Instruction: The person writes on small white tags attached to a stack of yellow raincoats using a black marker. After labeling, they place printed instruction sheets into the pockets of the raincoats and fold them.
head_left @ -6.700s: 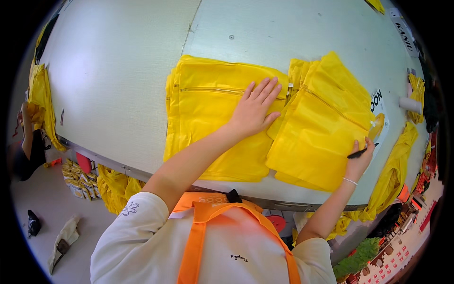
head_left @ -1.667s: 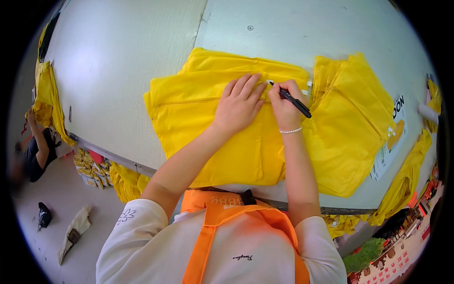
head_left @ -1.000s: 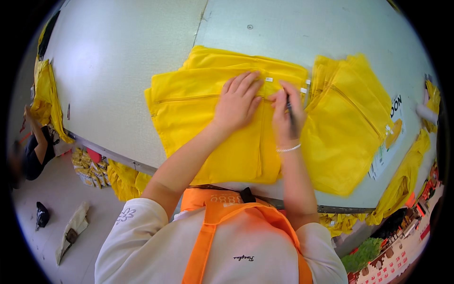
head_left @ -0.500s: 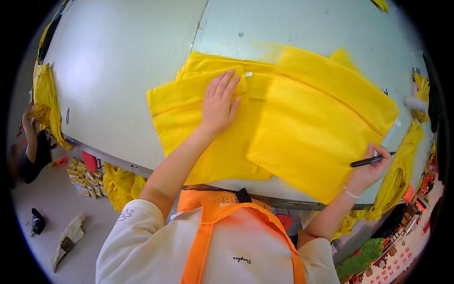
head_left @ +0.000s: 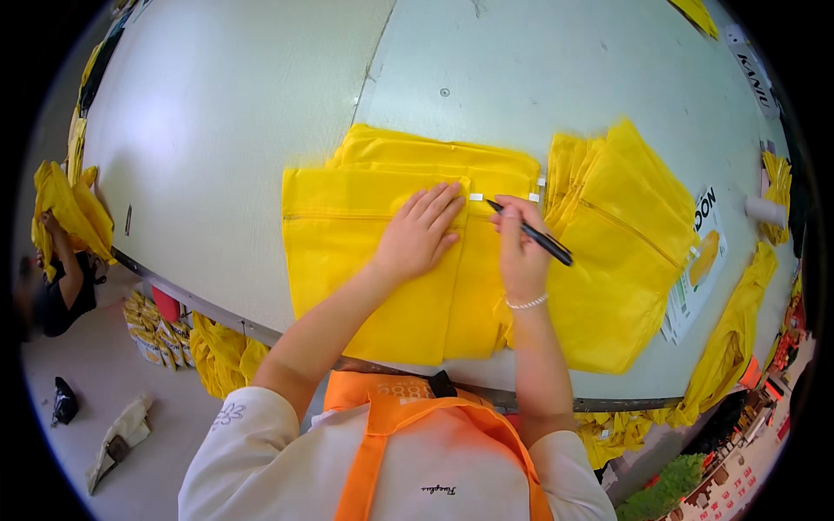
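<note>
My left hand (head_left: 417, 236) lies flat with its fingers stretched over the right upper part of a yellow zippered fabric bag (head_left: 360, 300). Its zip runs across below the top edge, and more yellow bags lie stacked beneath it. A small white tag (head_left: 476, 197) sticks out at the bag's right edge. In my right hand (head_left: 523, 260) is a black marker pen (head_left: 549, 243), its tip close to that tag; whether it touches I cannot tell. Under and beside my right forearm, a second pile of yellow bags (head_left: 617, 278) lies turned at an angle.
Printed leaflets (head_left: 695, 269) lie beside the right pile on the pale table (head_left: 226, 130). A white roll (head_left: 764, 211) and yellow fabric (head_left: 734, 321) are along the right edge. At far left, another person's hand (head_left: 54, 227) holds yellow cloth. A thin tool (head_left: 129, 220) lies on the left side.
The bag my right hand was carrying now lies on the right pile. My right hand has moved left with the marker pen to the white tag. My left hand stays on the left stack.
</note>
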A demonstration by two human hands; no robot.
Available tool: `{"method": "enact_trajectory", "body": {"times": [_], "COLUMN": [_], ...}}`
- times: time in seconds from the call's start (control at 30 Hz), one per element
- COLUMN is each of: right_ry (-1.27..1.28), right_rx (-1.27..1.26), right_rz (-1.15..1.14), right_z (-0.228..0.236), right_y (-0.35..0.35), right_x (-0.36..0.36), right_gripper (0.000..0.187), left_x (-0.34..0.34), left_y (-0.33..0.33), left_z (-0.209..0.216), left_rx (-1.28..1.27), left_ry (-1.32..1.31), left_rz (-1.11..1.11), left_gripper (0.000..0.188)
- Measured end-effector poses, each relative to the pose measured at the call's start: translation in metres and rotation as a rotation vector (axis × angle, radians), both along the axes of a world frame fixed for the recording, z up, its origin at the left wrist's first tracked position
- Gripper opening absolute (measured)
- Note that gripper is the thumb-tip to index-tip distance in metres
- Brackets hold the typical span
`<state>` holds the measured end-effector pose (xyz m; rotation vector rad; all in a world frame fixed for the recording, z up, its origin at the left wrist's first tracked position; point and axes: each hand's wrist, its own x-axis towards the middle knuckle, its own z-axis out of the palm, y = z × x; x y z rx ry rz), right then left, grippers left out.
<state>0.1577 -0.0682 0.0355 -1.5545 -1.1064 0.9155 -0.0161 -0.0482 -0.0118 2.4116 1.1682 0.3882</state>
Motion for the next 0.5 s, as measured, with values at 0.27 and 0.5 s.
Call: {"method": "enact_trajectory", "body": {"times": [0.27,0.5], "right_ry": [-0.204,-0.351], "right_rx": [-0.02,0.093], "right_rz": [-0.018,-0.02], "right_z": [-0.043,-0.05], "right_y": [0.014,0.019], "right_x": [-0.011,-0.012], "right_gripper": [0.013,0.016], "left_x": [0.005,0.006], "left_y": [0.002,0.004], "left_z": [0.001,-0.001], "left_rx": [0.039,0.076], "left_ry": [-0.024,0.001], "left_rz": [0.079,0.089], "left_gripper": [0.052,0.046]}}
